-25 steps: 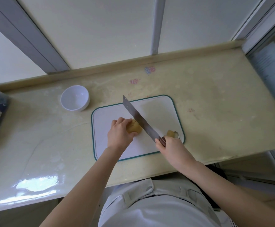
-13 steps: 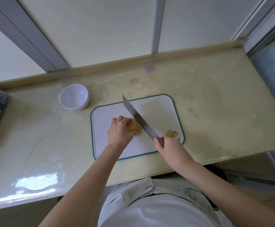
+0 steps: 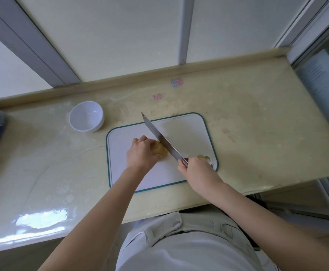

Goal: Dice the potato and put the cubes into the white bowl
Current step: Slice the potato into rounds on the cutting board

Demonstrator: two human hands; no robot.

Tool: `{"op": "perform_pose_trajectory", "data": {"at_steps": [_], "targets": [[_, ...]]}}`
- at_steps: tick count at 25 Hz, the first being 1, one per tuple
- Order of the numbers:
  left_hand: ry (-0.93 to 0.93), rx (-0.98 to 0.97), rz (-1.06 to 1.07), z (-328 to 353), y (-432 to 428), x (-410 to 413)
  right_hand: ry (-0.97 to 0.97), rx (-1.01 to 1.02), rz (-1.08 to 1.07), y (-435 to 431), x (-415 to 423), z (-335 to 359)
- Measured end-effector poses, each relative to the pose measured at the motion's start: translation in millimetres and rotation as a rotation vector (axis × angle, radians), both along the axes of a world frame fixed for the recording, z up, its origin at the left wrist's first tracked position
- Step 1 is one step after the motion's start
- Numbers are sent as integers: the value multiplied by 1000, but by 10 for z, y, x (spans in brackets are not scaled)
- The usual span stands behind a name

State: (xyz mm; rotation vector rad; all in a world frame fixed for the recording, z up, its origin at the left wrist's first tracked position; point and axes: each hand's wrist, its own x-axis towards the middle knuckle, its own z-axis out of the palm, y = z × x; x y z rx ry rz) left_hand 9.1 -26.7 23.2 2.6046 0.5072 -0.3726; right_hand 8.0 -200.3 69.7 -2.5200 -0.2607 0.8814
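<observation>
Pale table (image 3: 247, 118) carries a cutting board (image 3: 189, 130); left hand (image 3: 140, 153) clamps the potato (image 3: 160, 149), right hand (image 3: 196, 168) grips the knife (image 3: 159, 137). Blade sits right beside the left fingers (image 3: 143, 138), so a potato roll risks a cut.

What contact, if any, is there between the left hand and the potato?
Touching. The head view shows the left hand curled over the potato on the cutting board, fingers pressed on its top with no gap.

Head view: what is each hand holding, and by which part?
The left hand grips the yellow peeled potato from its left side; the right hand grips the long steel knife by its dark handle.
</observation>
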Motion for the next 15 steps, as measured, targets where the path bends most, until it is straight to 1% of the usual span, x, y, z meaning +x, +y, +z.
{"op": "perform_pose_trajectory", "data": {"at_steps": [3, 5, 8, 10, 12, 14, 15], "targets": [[-6, 48, -44, 1, -23, -6, 9, 45, 19, 58, 54, -7], [-22, 77, -67, -7, -60, -32, -11, 9, -2, 126, 132, -46], [-9, 23, -11, 17, -40, -23, -12, -20, -18, 187, 174, -52], [9, -5, 10, 20, -5, 3, -2, 0, -1, 94, 137, -85], [21, -14, 8, 23, 27, 38, 77, -9, 4, -14, 63, -139], [27, -14, -11, 14, 40, 61, 151, -27, -108, -48, 51, -156], [25, -11, -17, 12, 40, 61, 151, -45, -95, -68, 74, -165]]}}
